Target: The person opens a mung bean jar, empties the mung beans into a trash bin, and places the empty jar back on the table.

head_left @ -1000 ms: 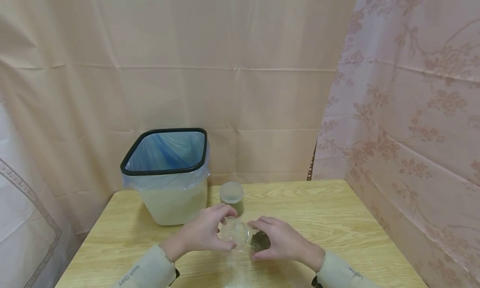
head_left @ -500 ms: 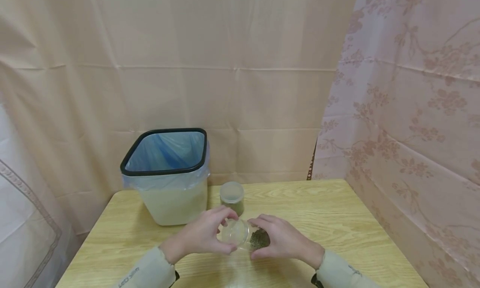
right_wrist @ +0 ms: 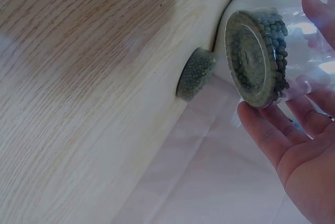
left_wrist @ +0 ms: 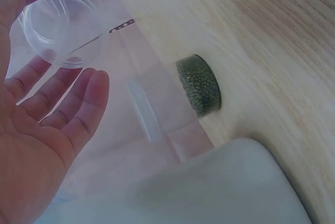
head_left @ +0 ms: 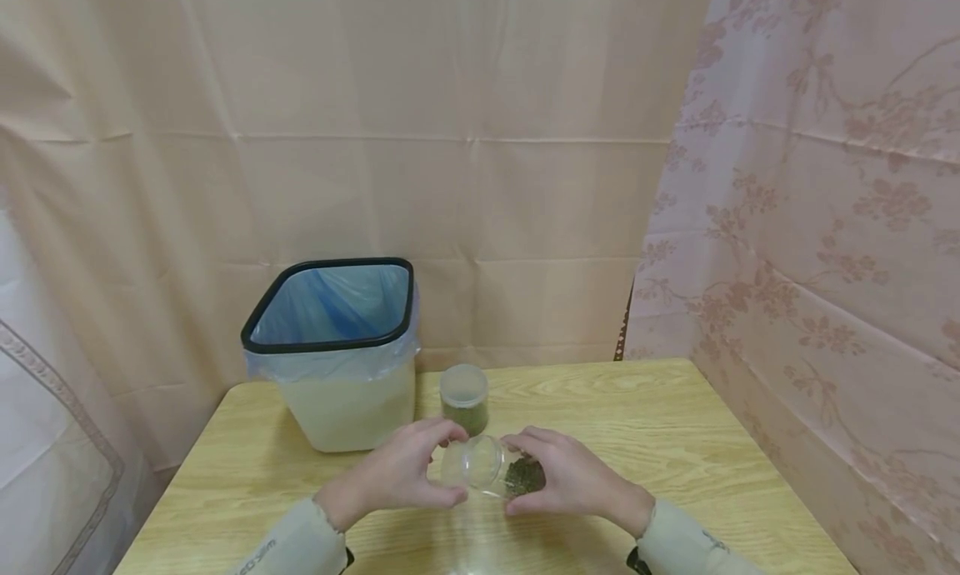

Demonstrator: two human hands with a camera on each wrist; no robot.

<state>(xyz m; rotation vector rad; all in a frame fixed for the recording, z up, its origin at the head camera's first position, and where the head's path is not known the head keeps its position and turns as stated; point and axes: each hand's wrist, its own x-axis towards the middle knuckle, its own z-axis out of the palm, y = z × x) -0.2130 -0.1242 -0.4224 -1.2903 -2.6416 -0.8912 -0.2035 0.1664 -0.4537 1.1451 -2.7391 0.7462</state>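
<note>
My left hand (head_left: 405, 471) holds a clear round lid (head_left: 453, 465) by its edge, thumb on one side and fingers on the other. To its right, my right hand (head_left: 573, 477) grips a clear plastic jar of green mung beans (head_left: 523, 477) around its sides. The jar lies tilted over, with its round mouth facing the lid. Its ridged base and packed beans (right_wrist: 280, 51) show in the right wrist view. In the left wrist view the lid (left_wrist: 68, 25) sits at the fingertips, overlapping the jar's mouth.
Behind the hands a second jar (head_left: 465, 400) of green beans stands upright with a translucent lid on. A bin (head_left: 348, 408) with a black rim and blue liner stands at the left of the wooden table (head_left: 622, 417). Curtains hang behind and to the right.
The left hand with the lid has shifted slightly left, and the right hand with the jar slightly right. More of the jar's mouth shows between them.
</note>
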